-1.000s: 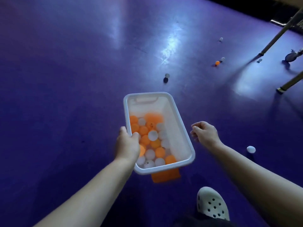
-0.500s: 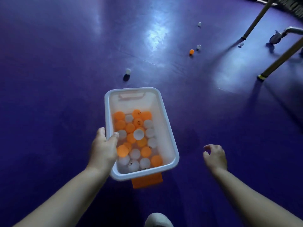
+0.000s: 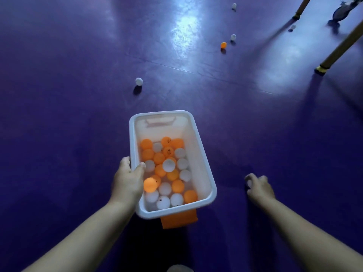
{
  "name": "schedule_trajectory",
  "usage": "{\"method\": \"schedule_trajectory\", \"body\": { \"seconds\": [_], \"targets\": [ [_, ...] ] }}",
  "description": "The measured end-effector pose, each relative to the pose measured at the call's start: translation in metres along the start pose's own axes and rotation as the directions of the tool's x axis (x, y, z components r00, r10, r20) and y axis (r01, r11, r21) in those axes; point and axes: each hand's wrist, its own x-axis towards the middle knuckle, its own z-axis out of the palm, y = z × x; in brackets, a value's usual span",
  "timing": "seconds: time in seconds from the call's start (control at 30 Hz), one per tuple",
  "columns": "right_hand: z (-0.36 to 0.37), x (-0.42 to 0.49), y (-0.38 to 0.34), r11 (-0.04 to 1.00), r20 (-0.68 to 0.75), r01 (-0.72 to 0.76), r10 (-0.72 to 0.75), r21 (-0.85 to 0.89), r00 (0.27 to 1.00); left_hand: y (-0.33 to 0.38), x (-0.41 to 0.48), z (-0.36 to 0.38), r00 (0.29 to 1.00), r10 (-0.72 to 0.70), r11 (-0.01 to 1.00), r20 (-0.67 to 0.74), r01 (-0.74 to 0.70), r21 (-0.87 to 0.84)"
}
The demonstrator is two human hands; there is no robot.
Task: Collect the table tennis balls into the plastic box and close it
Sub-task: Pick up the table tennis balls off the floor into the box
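Note:
My left hand [image 3: 128, 181] grips the left rim of the white plastic box [image 3: 202, 165], thumb over the edge, and holds it above the purple floor. Several orange and white table tennis balls [image 3: 169, 165] lie in its near half. An orange lid [image 3: 178, 219] pokes out from under the box's near end. To the right, my right hand [image 3: 258, 186] is low by the floor, its fingers curled round what looks like a white ball, of which only a pale sliver shows. Loose balls lie ahead: a white ball [image 3: 139, 81], an orange ball [image 3: 223, 44] and another white ball [image 3: 233, 37].
Two wooden legs [image 3: 341, 46] slant down to the floor at the far right, with a castor wheel [image 3: 340, 13] behind them. More white balls lie far off [image 3: 234, 5] and near the legs [image 3: 292, 26]. The toe of a shoe [image 3: 179, 268] shows at the bottom edge.
My right hand has dropped away from the box toward the floor on the right and curled its fingers. The view has moved forward, so the loose balls are closer. My left hand keeps its hold.

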Motion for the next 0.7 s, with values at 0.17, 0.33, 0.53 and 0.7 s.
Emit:
{"method": "schedule_trajectory", "body": {
  "seconds": [0.17, 0.33, 0.53, 0.7],
  "targets": [
    [-0.022, -0.027, -0.071, 0.802, -0.335, 0.374, -0.232, 0.466, 0.913, -0.005, 0.008, 0.003, 1.000, -0.008, 1.000, -0.003, 0.008, 0.018],
    [-0.047, -0.054, -0.136, 0.521, -0.473, 0.752, -0.586, 0.403, 0.659, 0.000, 0.014, 0.007, 1.000, 0.017, 0.998, -0.025, -0.015, 0.061],
    [-0.064, -0.023, -0.165, 0.678, -0.387, 0.611, -0.478, 0.408, 0.789, 0.027, 0.029, 0.011, 0.997, 0.044, 0.994, -0.062, -0.038, 0.098],
    [-0.090, -0.002, -0.179, 0.753, -0.081, 0.423, -0.446, 0.505, 0.891, 0.075, 0.052, 0.017, 0.988, 0.108, 0.961, -0.111, -0.075, 0.268]
  ]
}}
